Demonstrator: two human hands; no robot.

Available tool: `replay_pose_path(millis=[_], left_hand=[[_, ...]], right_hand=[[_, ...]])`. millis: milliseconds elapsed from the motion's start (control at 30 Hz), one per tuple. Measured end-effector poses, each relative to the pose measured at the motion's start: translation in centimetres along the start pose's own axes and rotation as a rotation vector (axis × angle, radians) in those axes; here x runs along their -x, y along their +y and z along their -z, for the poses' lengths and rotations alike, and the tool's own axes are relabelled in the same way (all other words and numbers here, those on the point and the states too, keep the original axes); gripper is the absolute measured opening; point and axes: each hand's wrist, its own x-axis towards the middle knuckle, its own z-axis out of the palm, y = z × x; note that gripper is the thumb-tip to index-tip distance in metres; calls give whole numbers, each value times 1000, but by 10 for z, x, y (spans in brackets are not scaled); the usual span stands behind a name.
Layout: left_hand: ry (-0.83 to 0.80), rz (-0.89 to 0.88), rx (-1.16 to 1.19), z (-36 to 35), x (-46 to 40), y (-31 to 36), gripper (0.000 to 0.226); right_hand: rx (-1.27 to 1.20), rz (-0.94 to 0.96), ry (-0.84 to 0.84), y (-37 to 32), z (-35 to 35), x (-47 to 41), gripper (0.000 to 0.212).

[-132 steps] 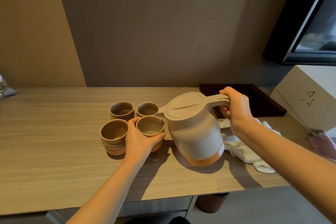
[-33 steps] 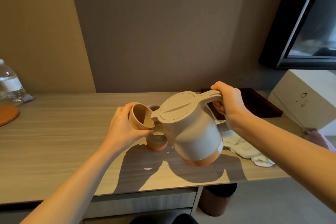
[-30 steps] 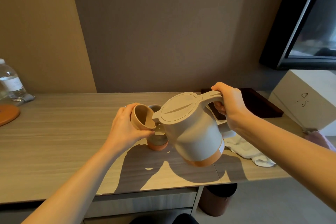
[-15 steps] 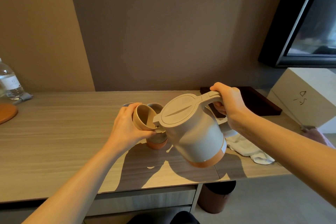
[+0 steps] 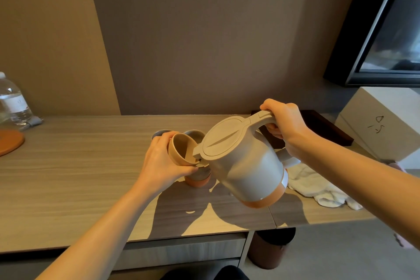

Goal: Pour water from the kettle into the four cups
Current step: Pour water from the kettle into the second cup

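My right hand (image 5: 286, 125) grips the handle of a beige kettle (image 5: 245, 166) with an orange base, lifted off the desk and tilted left. Its spout touches the rim of a tan cup (image 5: 180, 151) that my left hand (image 5: 161, 161) holds raised and tipped toward the kettle. Under the held cup, another cup (image 5: 197, 179) with an orange base stands on the desk. Two more cups, one at the back (image 5: 195, 135) and one at the back left (image 5: 160, 133), show partly behind my left hand. No water stream is visible.
The wooden desk (image 5: 68, 177) carries a white cloth (image 5: 318, 191) right of the kettle, a dark tray (image 5: 325, 129), a white box (image 5: 384, 120), a water bottle (image 5: 13, 100) and an orange disc (image 5: 9, 143) at far left. A brown bin (image 5: 268, 250) stands below the desk edge.
Since 4.4 s ago my left hand lifted one cup off the desk and my right hand raised the kettle. Over the last second the kettle tilted further toward the held cup.
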Motion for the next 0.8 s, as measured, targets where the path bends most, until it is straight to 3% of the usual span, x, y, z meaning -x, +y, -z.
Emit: replay_pose_path(millis=[800], left_hand=[[-4,38,11,-3,7,12,93]], right_hand=[[133,91,-15,-17,-1,-4,33]])
